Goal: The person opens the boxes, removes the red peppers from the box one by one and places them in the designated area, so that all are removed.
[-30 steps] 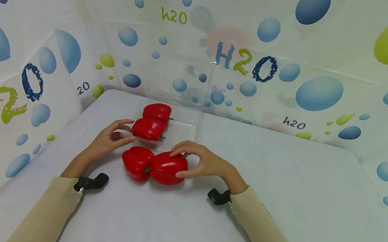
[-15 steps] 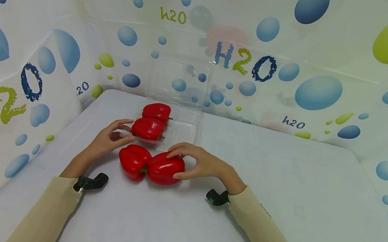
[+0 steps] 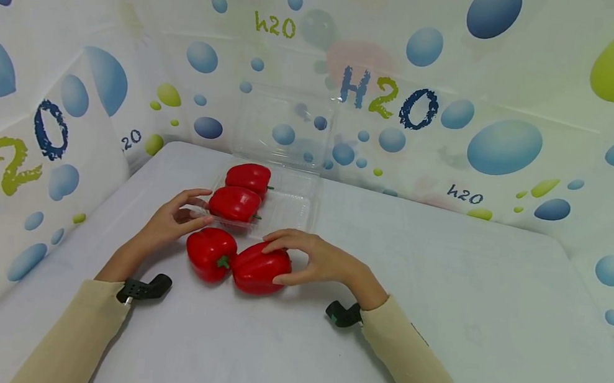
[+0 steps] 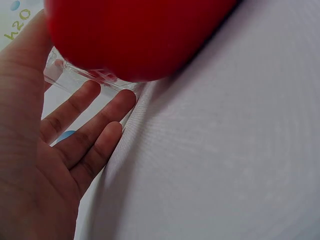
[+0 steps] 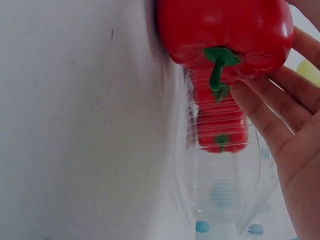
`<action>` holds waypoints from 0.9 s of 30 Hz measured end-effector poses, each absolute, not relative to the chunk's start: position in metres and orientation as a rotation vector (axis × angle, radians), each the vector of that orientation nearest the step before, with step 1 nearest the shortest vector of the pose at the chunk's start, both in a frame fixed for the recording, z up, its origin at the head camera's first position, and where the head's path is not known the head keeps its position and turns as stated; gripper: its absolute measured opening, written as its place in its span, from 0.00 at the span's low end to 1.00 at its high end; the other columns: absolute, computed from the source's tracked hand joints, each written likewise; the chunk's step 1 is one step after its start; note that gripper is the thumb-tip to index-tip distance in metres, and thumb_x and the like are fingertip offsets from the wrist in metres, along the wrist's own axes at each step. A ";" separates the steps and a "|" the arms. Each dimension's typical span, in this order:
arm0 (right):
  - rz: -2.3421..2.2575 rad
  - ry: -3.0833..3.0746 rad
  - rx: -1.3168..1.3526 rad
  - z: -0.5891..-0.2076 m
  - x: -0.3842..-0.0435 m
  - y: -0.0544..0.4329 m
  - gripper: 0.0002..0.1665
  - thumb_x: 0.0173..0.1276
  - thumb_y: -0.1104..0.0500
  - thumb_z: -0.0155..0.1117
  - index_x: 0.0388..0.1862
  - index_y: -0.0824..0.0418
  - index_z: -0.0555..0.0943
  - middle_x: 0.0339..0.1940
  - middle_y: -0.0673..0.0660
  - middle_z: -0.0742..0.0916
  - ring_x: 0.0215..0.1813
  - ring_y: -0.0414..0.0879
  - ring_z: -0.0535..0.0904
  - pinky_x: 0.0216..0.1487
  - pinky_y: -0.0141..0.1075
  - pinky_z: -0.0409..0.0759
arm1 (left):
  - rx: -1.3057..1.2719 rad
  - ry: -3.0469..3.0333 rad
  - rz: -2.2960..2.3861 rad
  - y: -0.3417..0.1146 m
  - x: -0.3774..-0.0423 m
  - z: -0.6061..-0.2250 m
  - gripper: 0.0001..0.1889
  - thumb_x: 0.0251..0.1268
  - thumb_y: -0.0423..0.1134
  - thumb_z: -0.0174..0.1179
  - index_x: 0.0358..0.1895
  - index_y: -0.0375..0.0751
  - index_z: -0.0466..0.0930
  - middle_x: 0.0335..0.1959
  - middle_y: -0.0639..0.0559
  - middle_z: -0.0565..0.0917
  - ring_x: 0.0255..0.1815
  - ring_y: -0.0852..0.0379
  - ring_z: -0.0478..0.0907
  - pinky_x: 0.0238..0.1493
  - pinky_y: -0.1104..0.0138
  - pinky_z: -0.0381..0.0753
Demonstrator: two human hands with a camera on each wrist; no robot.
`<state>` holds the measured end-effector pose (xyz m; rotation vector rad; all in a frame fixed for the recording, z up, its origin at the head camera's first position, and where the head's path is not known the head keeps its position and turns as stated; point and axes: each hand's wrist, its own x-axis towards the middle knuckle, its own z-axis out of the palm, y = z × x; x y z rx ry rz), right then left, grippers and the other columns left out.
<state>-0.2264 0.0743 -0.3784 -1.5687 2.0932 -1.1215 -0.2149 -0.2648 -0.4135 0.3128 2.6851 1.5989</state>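
In the head view, two red bell peppers lie on the table in front of a clear plastic container. My right hand [image 3: 313, 259] holds the right bell pepper [image 3: 259, 269], thumb on its near side and fingers over its top. That pepper's green stem [image 5: 218, 70] shows in the right wrist view. The left bell pepper [image 3: 210, 254] touches or nearly touches it, green stem facing front right. My left hand [image 3: 172, 218] holds the front left corner of the container [image 3: 288, 211] with thumb and fingers. Two more bell peppers [image 3: 234, 203] lie inside the container's left half.
The container's clear lid [image 3: 286, 124] stands raised against the patterned backdrop [image 3: 522, 70]. A white cloth covers the table [image 3: 443, 281]. Each wrist wears a black camera mount [image 3: 145, 289].
The right hand has shifted slightly left with its bell pepper. The left loose pepper has been nudged left and turned, so its stem now faces more forward. The left hand has stayed still.
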 end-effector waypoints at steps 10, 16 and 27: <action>-1.130 2.138 -1.581 -0.380 -0.227 0.074 0.30 0.57 0.61 0.74 0.59 0.62 0.77 0.64 0.59 0.76 0.64 0.48 0.69 0.53 0.37 0.81 | 0.301 2.678 1.598 -0.264 -0.214 -0.413 0.35 0.66 0.42 0.63 0.74 0.48 0.58 0.61 0.38 0.72 0.55 0.40 0.76 0.44 0.75 0.79; -1.185 2.126 -1.600 -0.380 -0.227 0.074 0.29 0.56 0.62 0.74 0.58 0.62 0.78 0.61 0.59 0.78 0.61 0.47 0.71 0.49 0.45 0.83 | 0.300 2.679 1.596 -0.264 -0.214 -0.412 0.35 0.66 0.42 0.63 0.74 0.49 0.58 0.61 0.37 0.72 0.56 0.39 0.76 0.44 0.76 0.79; -1.213 2.104 -1.589 -0.379 -0.228 0.074 0.27 0.58 0.63 0.72 0.57 0.62 0.78 0.60 0.58 0.79 0.60 0.46 0.72 0.49 0.44 0.82 | 0.324 2.680 1.613 -0.264 -0.215 -0.413 0.34 0.66 0.41 0.62 0.74 0.47 0.59 0.60 0.37 0.73 0.53 0.41 0.76 0.44 0.75 0.79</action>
